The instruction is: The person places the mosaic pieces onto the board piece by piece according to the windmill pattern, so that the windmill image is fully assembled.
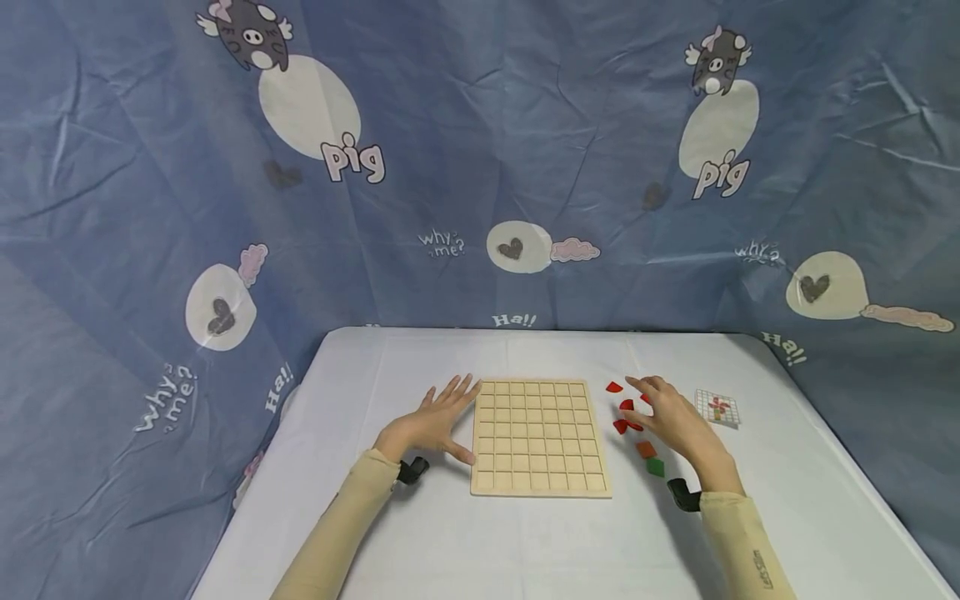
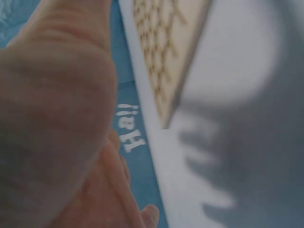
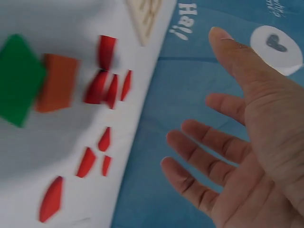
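While a person reaches both arms over a white surface (image 1: pixel 450 550), a pale grid board (image 1: pixel 540 437) lies flat near its middle, between two bare hands. The left hand (image 1: pixel 429 427) is at the board's left edge, its fingers spread wide and the thumb well apart; whether it touches the rim, I cannot tell. The right hand (image 1: pixel 674 421) hovers to the right of the board, its fingers parted and lightly bent, with nothing seen between them.

Judging by how things lie, the work has barely begun: no piece sits in the board's squares. Several red pieces (image 3: pixel 108 52) are scattered around and under the right hand; an orange piece (image 3: pixel 59 83) and a green piece (image 3: pixel 21 78) lie close together, nearer the person. If they belong on the board, all seem left to place.

Farther right is a small square with a red pattern (image 1: pixel 717 407), inside the surface's right edge. Only a narrow strip separates board and pieces. The broadest open room is on the person's side of the board; a shallower band runs behind it, up to a hanging blue cloth (image 1: pixel 465 125).
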Demonstrator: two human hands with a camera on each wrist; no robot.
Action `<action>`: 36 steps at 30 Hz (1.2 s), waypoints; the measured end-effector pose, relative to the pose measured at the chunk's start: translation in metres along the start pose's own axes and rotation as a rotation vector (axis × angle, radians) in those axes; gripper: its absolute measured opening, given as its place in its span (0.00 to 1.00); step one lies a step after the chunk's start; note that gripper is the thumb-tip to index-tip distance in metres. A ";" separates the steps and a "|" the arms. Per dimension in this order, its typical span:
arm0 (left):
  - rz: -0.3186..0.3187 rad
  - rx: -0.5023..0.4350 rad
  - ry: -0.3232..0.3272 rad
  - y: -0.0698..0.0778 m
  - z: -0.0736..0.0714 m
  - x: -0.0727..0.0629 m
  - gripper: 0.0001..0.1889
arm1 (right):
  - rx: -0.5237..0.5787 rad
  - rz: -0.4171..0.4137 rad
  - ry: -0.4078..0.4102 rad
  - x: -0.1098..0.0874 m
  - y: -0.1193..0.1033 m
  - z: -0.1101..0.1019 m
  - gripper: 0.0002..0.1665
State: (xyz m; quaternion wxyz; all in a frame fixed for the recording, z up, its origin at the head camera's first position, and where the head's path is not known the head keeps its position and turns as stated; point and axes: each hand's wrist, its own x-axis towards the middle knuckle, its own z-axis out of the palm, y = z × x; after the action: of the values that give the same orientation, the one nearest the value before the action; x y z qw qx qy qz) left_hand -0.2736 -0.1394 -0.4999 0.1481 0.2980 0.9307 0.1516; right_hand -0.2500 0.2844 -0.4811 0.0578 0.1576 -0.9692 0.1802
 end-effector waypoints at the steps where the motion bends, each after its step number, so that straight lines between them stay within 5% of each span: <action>1: -0.001 -0.003 -0.006 -0.001 0.003 0.000 0.69 | 0.008 0.002 -0.003 -0.001 0.002 0.003 0.41; 18: -0.028 -0.009 -0.036 -0.005 0.029 0.001 0.73 | 0.032 0.037 -0.078 -0.006 0.013 0.029 0.27; 36: -0.013 0.043 -0.057 -0.001 0.035 0.003 0.74 | 0.004 -0.139 -0.021 -0.002 0.017 0.046 0.15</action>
State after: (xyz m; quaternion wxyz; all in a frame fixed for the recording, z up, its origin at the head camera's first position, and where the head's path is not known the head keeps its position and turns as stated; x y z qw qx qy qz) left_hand -0.2636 -0.1318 -0.5322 0.1692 0.2991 0.9311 0.1222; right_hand -0.2559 0.2833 -0.5303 0.0596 0.2265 -0.9562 0.1758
